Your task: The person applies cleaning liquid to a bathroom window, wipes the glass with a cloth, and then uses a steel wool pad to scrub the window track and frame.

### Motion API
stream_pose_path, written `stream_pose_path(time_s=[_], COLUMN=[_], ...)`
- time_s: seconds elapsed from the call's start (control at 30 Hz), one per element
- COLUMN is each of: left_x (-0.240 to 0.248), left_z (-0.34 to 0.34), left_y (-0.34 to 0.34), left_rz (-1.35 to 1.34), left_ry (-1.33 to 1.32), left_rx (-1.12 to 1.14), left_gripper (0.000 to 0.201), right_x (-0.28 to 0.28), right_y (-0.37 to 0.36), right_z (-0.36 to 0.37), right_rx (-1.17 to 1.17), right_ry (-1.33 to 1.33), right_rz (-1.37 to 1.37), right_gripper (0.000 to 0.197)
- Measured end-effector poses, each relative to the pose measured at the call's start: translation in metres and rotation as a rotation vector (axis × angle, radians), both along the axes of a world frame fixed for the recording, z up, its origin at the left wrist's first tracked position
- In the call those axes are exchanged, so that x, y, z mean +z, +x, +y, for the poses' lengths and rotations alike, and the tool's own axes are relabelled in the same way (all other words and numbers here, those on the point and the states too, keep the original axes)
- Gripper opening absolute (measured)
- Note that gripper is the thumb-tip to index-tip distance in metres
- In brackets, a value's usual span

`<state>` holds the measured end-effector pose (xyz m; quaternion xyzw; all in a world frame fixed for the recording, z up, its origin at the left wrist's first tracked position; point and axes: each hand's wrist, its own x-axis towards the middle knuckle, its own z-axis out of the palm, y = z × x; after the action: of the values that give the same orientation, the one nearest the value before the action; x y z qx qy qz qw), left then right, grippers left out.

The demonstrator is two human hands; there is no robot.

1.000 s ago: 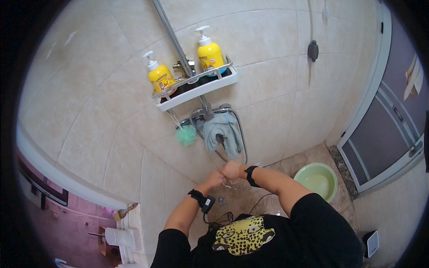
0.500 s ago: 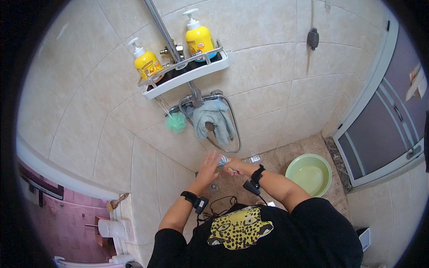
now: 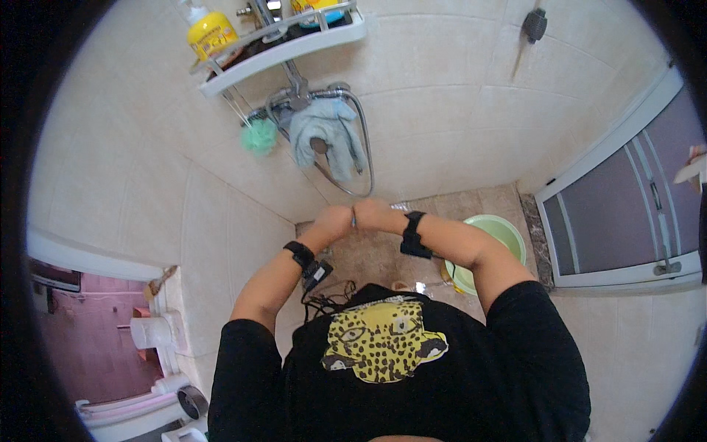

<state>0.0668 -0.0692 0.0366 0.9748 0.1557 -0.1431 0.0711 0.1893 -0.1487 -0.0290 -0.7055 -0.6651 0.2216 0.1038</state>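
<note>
Floor (image 3: 372, 258), with left hand (image 3: 333, 221) and right hand (image 3: 377, 215) meeting above its wall-side edge.
Both are clamped on a small bluish item (image 3: 354, 221), perhaps cloth, mostly hidden between them; a green basin (image 3: 517, 234) stands near the floor's door-side edge.

Bluish cloth (image 3: 354, 221), mostly hidden, between left grip (image 3: 335, 220) and right grip (image 3: 374, 215)

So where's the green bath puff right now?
In the head view, left of centre: the green bath puff hangs below the left end of the white shelf, just left of the grey-blue towel.
</note>
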Motion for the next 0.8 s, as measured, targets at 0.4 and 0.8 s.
stream_pose_path(time_s=[0.4,0.8], left_x=[-0.035,-0.125], left_z=[-0.002,0.016], left_y=[-0.01,-0.083], left_rz=[-0.049,-0.35], left_ry=[-0.361,-0.142], left_rx=[0.301,0.627], left_gripper=[0.034,0.052], right_x=[0.015,0.008], right_y=[0.002,0.008], right_z=[-0.014,-0.012], right_rx=[0.169,-0.115], right_ry=[0.337,0.384], right_rz=[-0.102,0.037], right_gripper=[0.02,0.033])
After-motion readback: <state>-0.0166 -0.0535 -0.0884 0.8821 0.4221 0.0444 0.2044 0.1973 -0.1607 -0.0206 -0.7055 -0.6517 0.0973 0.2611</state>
